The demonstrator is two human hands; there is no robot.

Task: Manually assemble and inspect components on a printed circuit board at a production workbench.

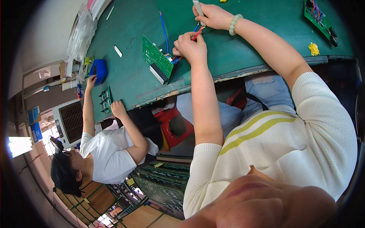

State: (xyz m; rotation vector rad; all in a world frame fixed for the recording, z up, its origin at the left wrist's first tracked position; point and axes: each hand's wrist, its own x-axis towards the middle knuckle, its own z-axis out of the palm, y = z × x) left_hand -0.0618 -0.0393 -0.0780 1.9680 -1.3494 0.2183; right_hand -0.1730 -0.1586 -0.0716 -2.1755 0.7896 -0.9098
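My left hand (192, 47) has its fingers closed on a red wire (199, 33) whose end sticks up past the fingertips. Just beyond it, my right hand (215, 17) grips a pale grey stick-like tool (198, 8); its lower end is beside the tip of the red wire, and I cannot make out its exact kind. A green circuit board (154, 55) stands tilted on its edge left of my left hand, with a white block on its lower corner. Wires run from the board toward my left hand. A blue wire (164, 30) rises loose from it.
On the green table (129, 76) lie a white strip (118, 51) and a yellow lump (313, 49). Another wired circuit board (318, 21) is at the far right. At left, a co-worker (110, 155) reaches into a blue bin (99, 71), near a small board (105, 99).
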